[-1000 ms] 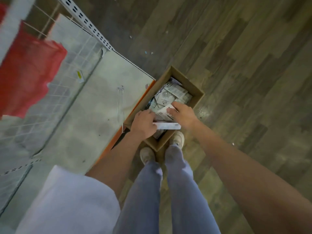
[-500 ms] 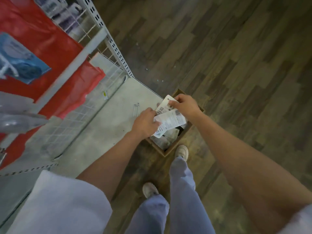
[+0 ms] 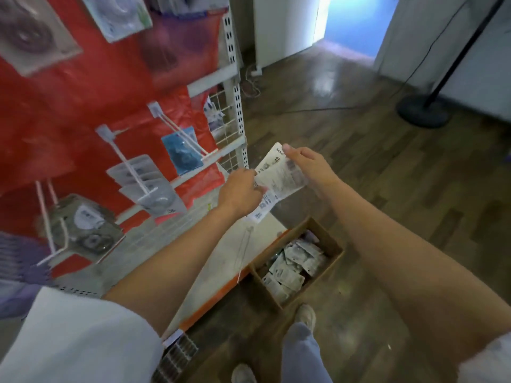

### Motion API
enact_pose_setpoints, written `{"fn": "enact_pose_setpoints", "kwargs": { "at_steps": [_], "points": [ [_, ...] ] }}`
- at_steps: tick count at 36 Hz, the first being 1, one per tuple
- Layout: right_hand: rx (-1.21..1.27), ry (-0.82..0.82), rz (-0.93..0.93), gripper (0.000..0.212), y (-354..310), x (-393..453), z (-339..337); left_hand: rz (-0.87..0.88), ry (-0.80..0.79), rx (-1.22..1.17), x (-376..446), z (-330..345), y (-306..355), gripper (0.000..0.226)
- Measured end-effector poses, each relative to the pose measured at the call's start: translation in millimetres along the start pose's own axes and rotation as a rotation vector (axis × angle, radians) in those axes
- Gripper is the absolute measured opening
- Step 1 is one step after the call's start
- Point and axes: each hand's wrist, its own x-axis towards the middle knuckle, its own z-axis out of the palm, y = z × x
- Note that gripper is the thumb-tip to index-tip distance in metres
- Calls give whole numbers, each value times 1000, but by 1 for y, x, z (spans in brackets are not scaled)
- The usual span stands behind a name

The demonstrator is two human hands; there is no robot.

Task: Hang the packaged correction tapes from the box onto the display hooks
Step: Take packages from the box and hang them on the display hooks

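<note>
At frame centre, the left hand (image 3: 240,190) and right hand (image 3: 309,170) pinch white printed correction-tape packets (image 3: 279,178). Lower right of them, the brown cardboard box (image 3: 330,240) holds more packets; white display hooks (image 3: 132,172) project at left.

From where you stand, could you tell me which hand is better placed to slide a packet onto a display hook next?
Probably the left hand: it holds the packets on the side facing the display hooks. The right hand pinches their far edge, away from the rack.
</note>
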Motion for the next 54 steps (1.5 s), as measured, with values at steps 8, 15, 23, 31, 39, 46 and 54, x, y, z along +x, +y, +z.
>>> {"fn": "enact_pose_setpoints", "kwargs": {
  "at_steps": [8, 15, 23, 31, 39, 46, 54],
  "points": [
    [86, -12, -146, 32, -80, -31, 10, -63, 133, -378, -39, -80, 10, 23],
    [228, -31, -150, 29, -87, -62, 37, -107, 145, -599, -75, -114, -1, 26],
    [328, -115, -136, 39, -94, -89, 68, -154, 211, -729, -103, -122, -20, 30],
    [225, -223, -86, 16, -87, -108, 83, -128, 184, -595, -122, -133, -45, 45],
    [-41, -329, -127, 30, -103, -115, 97, -45, 180, -308, -130, -149, -53, 58],
    [-59, -319, -147, 19, -103, -121, 113, -14, 149, -189, -135, -151, -62, 52],
    [292, -17, -180, 17, -92, -116, 137, -362, 390, -410, -140, -145, -71, 97]
  ]
}}
